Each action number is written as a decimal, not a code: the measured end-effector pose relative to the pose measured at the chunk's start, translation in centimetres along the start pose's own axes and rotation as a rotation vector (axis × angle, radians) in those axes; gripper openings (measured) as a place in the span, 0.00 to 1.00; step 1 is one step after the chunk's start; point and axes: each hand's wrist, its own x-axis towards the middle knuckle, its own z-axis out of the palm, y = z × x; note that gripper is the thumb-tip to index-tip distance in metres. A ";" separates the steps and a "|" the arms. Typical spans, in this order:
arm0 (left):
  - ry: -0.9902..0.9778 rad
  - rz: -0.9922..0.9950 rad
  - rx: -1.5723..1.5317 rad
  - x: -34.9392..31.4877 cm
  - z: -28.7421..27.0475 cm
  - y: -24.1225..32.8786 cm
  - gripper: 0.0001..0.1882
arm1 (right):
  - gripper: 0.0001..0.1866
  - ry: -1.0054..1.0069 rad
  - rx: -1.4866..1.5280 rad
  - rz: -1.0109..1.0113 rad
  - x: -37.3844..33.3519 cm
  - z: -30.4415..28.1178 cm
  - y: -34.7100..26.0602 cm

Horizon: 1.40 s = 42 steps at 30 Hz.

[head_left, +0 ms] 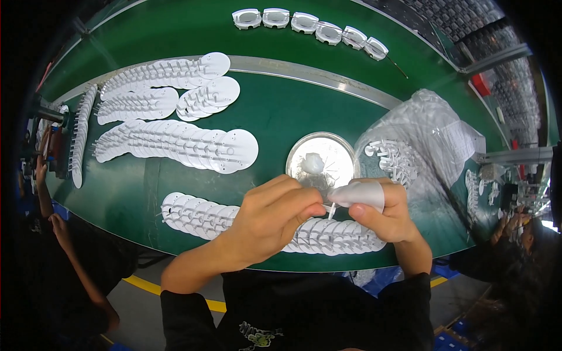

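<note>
My left hand is closed in a pinch, its fingertips close to those of my right hand; what it pinches is hidden. My right hand wears a whitish finger cot on its index finger and grips a small white plastic part, whose stem points down. Under both hands runs a row of overlapping white discs with grey metal strips, partly covered by my left hand. Just beyond my fingertips sits a round metal dish with a lump of white grease-like paste in it.
A clear plastic bag with many small white parts lies right of the dish. More overlapping white discs fill the table's left side. Several white ring-shaped housings line the far green surface. Other people's arms show at both sides.
</note>
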 end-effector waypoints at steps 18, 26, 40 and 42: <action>-0.061 -0.304 -0.261 -0.6 0.3 0.6 0.11 | 0.11 -0.035 -0.163 -0.154 0.3 0.2 0.3; -0.121 -0.546 -0.431 -0.8 0.4 0.2 0.19 | 0.15 -0.116 -0.428 -0.309 0.9 0.2 0.2; -0.254 -1.051 -1.050 0.3 -0.5 0.0 0.24 | 0.22 -0.029 -1.181 -0.711 0.1 -0.1 0.1; -0.249 -1.097 -1.084 0.6 -0.6 0.2 0.23 | 0.23 0.003 -1.279 -0.767 0.0 -0.3 0.5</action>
